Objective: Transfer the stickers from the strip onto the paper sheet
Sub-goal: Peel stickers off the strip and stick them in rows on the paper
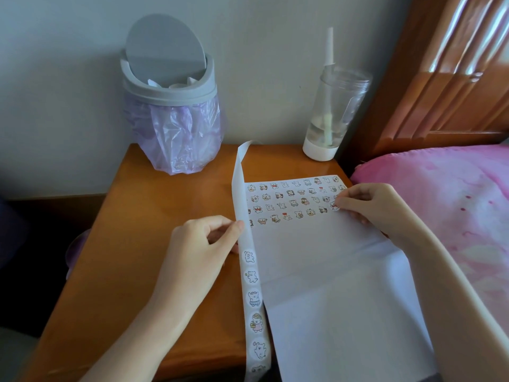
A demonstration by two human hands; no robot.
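Note:
A long white backing strip (249, 271) runs from the table's back down past its front edge, with several round animal stickers on its lower part. My left hand (203, 244) pinches the strip near its middle, thumb on top. The white paper sheet (330, 285) lies on the table's right side and hangs over the front edge; several rows of stickers cover its far end. My right hand (369, 208) holds a round sticker (334, 205) at its fingertips, against the sheet at the right end of a row.
The wooden bedside table (154, 216) carries a grey swing-lid bin (170, 106) with a purple bag at the back left and a clear bottle (330, 111) with a straw at the back right. A pink-covered bed (454, 202) borders the table on the right.

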